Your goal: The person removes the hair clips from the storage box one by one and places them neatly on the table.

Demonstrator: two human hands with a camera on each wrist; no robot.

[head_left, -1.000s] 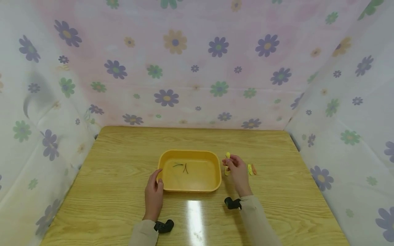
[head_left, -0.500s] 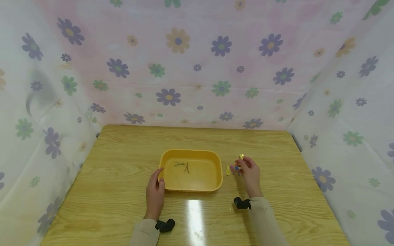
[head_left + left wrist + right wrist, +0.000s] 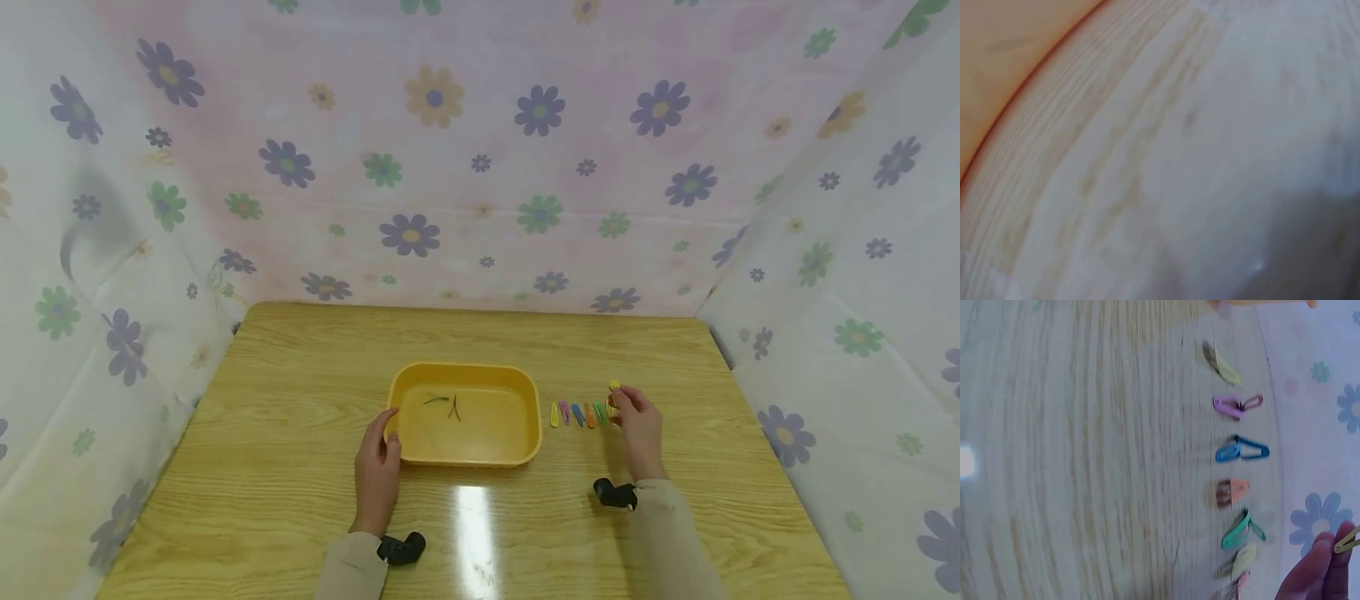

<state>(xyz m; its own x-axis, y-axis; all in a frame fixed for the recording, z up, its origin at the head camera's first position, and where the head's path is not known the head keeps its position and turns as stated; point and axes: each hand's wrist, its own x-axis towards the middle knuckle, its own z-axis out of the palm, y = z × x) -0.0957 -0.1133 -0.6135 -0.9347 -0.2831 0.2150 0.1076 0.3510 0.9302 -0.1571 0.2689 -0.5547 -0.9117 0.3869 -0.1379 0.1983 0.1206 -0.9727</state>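
My right hand [image 3: 637,425] pinches a yellow snap hair clip [image 3: 1349,542] between thumb and fingers, raised over the right end of a row of clips. In that row on the table lie a yellow clip [image 3: 554,414], a purple clip [image 3: 565,412], a blue clip [image 3: 577,414], an orange clip [image 3: 590,415] and a green clip [image 3: 599,412]. The right wrist view shows another pale yellow clip [image 3: 1244,560] and a pinkish clip [image 3: 1241,586] beyond the green one. My left hand [image 3: 377,473] holds the left rim of a yellow plastic tray [image 3: 465,462].
Inside the tray lie a thin greenish strip [image 3: 437,400] and a thin dark V-shaped piece [image 3: 454,408]. Wood-grain table [image 3: 300,358] surrounds the tray. Flowered cloth [image 3: 480,217] hangs behind the table and along both sides.
My right hand has moved right along the row, away from the tray, still pinching the yellow clip, uncovering several clips. My left hand stays at the tray's left rim.
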